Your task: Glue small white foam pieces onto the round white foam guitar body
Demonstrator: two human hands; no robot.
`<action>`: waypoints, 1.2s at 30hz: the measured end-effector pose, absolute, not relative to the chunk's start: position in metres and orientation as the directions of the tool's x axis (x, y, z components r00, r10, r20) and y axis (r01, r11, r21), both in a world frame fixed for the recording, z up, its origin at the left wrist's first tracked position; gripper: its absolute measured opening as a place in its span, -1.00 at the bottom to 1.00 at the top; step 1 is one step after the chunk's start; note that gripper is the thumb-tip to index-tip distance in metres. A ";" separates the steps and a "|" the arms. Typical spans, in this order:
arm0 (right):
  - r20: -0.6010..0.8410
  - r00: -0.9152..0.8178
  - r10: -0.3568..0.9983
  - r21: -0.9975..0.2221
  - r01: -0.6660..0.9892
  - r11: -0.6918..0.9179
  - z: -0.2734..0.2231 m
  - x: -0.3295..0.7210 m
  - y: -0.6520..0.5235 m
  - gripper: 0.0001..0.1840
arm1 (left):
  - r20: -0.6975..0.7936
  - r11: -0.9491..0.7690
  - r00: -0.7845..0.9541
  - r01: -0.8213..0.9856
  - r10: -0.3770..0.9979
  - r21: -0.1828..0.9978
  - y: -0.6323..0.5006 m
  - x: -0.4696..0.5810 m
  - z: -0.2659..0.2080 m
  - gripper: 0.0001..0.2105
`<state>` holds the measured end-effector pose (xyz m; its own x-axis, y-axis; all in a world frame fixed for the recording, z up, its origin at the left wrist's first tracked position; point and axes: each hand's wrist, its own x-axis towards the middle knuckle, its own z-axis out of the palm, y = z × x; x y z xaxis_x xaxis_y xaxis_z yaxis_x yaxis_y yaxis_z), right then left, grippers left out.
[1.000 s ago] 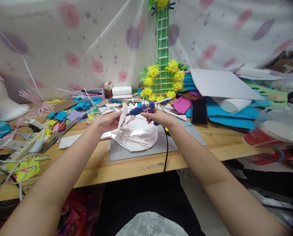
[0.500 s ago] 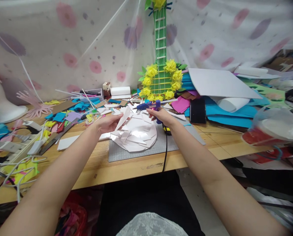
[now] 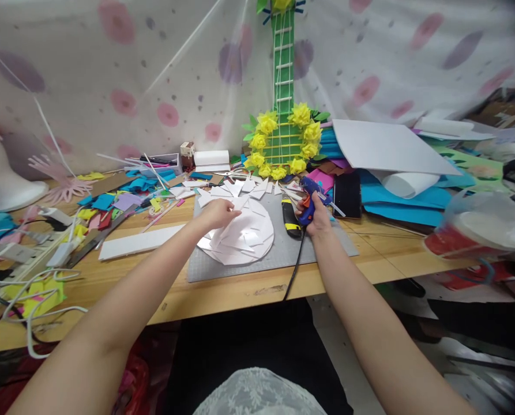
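Note:
My left hand (image 3: 218,214) is closed in a pinch over the far left part of a round white disc (image 3: 263,223) layered with angular paper pieces. A white paper piece (image 3: 240,203) is at its fingertips. The disc lies on a grey cutting mat (image 3: 278,259). In my right hand (image 3: 320,221), off to the right of the disc, is a blue hot glue gun (image 3: 309,193) with an orange trigger and a black cord. Just left of the glue gun a black and yellow utility knife (image 3: 290,218) rests on the mat.
Loose white paper pieces (image 3: 233,187) lie behind the disc. A white strip (image 3: 140,242) is to the left. A green guitar-shaped piece (image 3: 284,86) with yellow flowers stands behind. A phone (image 3: 347,196), blue sheets (image 3: 395,199) and a bagged red cup (image 3: 450,239) fill the right side.
My left hand has brought the white piece from above the disc's left edge down onto the disc. My right hand has drawn the glue gun away to the right, uncovering the utility knife.

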<state>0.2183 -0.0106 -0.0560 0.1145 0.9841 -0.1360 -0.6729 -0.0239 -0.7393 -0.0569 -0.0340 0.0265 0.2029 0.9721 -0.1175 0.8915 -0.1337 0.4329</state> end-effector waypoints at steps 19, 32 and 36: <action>-0.079 0.054 0.995 -0.759 -0.651 -0.025 -0.063 0.217 -0.010 -0.63 | -0.126 0.055 -0.044 0.994 0.991 0.090 -0.026 -0.028 0.011 -0.58; -0.089 0.038 0.995 -0.762 -0.646 -0.043 -0.058 0.216 -0.012 -0.64 | -0.134 0.086 -0.071 0.990 0.988 0.109 -0.024 -0.032 0.009 -0.56; -0.083 0.040 0.996 -0.758 -0.651 -0.037 -0.059 0.217 -0.012 -0.64 | -0.113 0.090 -0.076 0.987 0.991 0.133 -0.019 -0.041 0.011 -0.64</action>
